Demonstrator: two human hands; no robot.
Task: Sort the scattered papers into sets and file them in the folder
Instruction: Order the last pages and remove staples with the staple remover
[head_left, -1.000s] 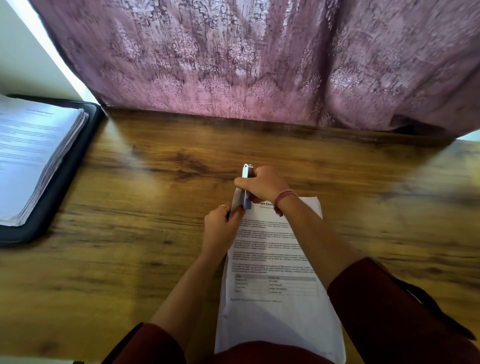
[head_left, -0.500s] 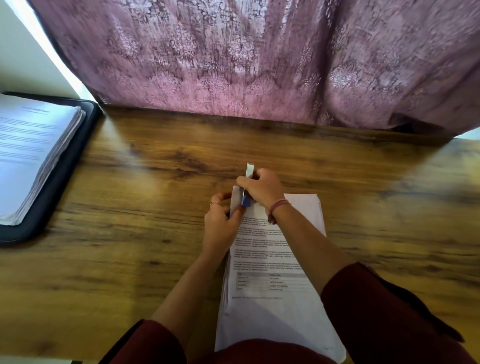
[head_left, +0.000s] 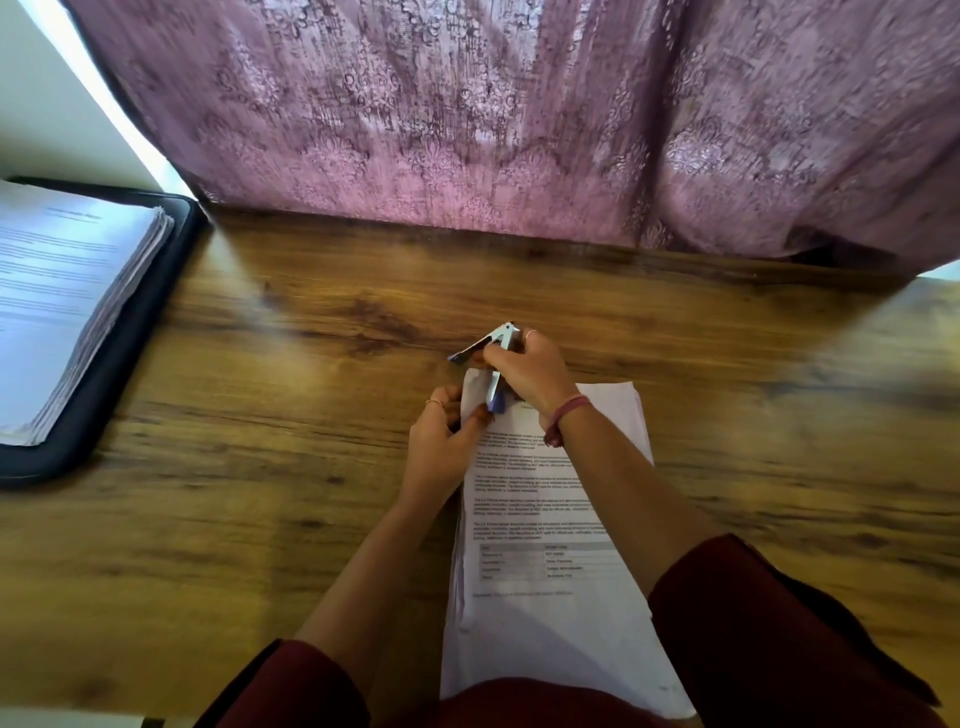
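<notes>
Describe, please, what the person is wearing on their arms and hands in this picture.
Both forearms are bare below dark maroon sleeves pushed up towards the elbows. The right hand has a reddish-pink band round the wrist and a thin, pale ring on one finger. The left hand has a thin gold-coloured ring on one finger. No gloves or watch show.

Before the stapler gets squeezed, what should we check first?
1. Stapler held in the right hand: ok.
2. Stapler mouth wide open, ready: ok.
3. Left hand pinches the top-left corner of the paper set: ok.
4. Corner actually between the stapler's arms: cannot tell, the hands hide it.
5. Sheets lined up: not ok, edges fan out along the left side.
6. Folder open at the left with a paper stack inside: ok.
</notes>
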